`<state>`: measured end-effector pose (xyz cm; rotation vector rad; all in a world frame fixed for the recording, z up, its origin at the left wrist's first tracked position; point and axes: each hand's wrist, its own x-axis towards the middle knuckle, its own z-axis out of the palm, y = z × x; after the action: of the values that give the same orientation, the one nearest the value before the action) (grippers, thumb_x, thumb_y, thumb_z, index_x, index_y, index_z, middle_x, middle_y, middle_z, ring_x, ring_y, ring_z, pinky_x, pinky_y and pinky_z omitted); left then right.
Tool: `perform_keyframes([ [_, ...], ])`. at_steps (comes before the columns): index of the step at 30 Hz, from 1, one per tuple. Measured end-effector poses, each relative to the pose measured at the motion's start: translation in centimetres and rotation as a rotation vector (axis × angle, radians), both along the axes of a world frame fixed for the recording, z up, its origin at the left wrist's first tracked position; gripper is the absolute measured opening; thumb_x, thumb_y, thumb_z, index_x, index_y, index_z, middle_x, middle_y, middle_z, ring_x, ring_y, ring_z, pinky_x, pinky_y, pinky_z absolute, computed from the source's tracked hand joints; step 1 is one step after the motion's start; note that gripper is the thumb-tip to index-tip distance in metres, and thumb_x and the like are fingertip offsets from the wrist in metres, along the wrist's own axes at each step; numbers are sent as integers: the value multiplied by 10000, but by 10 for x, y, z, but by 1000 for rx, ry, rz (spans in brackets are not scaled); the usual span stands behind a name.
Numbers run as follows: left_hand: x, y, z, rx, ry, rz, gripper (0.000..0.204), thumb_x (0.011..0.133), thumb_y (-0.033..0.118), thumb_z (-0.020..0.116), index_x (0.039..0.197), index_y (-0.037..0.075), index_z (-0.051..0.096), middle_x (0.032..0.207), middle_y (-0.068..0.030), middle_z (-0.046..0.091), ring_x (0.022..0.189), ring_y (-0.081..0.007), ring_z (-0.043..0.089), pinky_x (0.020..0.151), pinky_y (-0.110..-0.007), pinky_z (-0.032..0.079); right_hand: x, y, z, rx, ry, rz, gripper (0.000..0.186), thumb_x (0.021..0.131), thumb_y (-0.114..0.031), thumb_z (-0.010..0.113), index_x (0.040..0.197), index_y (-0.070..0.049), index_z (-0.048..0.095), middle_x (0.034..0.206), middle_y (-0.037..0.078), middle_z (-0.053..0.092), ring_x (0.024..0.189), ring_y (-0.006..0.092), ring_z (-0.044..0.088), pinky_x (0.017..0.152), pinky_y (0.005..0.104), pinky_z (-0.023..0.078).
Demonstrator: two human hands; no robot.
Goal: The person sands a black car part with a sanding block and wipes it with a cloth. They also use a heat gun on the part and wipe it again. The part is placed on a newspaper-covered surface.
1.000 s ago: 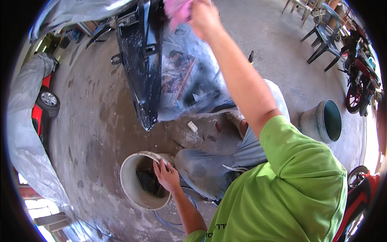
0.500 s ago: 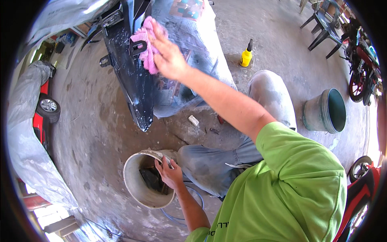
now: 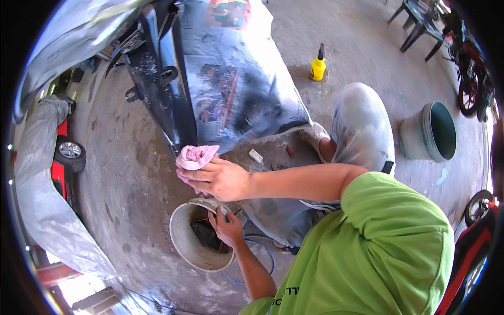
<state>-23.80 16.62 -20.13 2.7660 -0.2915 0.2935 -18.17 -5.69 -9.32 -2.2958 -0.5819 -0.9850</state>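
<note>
My right hand (image 3: 224,181) grips a crumpled pink cloth (image 3: 198,156) at the near tip of a long black plastic panel (image 3: 165,100). That panel lies along the left side of a stuffed white sack (image 3: 252,58) with printed patches and dark smudges. Just below, my left hand (image 3: 229,228) is closed over the rim of a tilted pale bucket (image 3: 176,239), its fingers reaching inside. A dark flat piece (image 3: 206,234) rests in the bucket.
A yellow bottle (image 3: 317,69) with a black nozzle stands beyond my bent knee. To the right are a greenish bucket (image 3: 415,137), a motorcycle (image 3: 470,86) and a dark chair (image 3: 420,23). A small white block (image 3: 255,156) lies near the sack. Silver sheeting (image 3: 50,184) covers a red car at left.
My right hand has drawn the pink cloth down the panel toward me, from its upper part to its near tip. White specks along the panel have largely gone. My left hand stays on the bucket.
</note>
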Motion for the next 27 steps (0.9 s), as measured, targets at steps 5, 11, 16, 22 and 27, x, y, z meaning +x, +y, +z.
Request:
perform_keyframes([
  [5,-1,-8,11,-54,-31,53,362,876,122,676,1232,88,725,1395,-218,606,1173,-389,658,897,-484,575,37,-47,126,-290,-351,14,334,785,-223,635,1063,-74,745,1303,87,654,1360,339,529,1110,437,498],
  [11,-1,-2,10,-81,0,95,352,883,125,644,1225,120,724,1343,-180,644,1116,-372,681,840,-469,591,131,-99,185,-702,-4,-596,604,917,-530,610,1465,-276,586,1601,120,417,1452,480,352,1118,733,282],
  [16,-4,-3,15,-112,52,100,380,882,118,630,1253,129,707,1311,-169,664,1103,-367,686,852,-470,586,126,-67,139,-673,-76,-719,587,956,-483,592,1444,-156,587,1549,159,454,1411,483,393,1114,713,310],
  [22,-7,3,13,-148,79,84,405,881,101,633,1281,128,694,1320,-179,659,1112,-378,681,861,-471,583,119,-59,130,-696,-56,-653,573,991,-449,545,1449,-106,577,1532,196,464,1413,514,379,1163,707,245],
  [27,-6,1,15,-106,47,82,391,870,92,640,1253,120,710,1310,-194,666,1114,-384,684,868,-471,583,71,-29,81,-624,-64,-301,397,886,-293,608,1202,-93,741,1389,140,604,1328,455,499,1184,708,270],
])
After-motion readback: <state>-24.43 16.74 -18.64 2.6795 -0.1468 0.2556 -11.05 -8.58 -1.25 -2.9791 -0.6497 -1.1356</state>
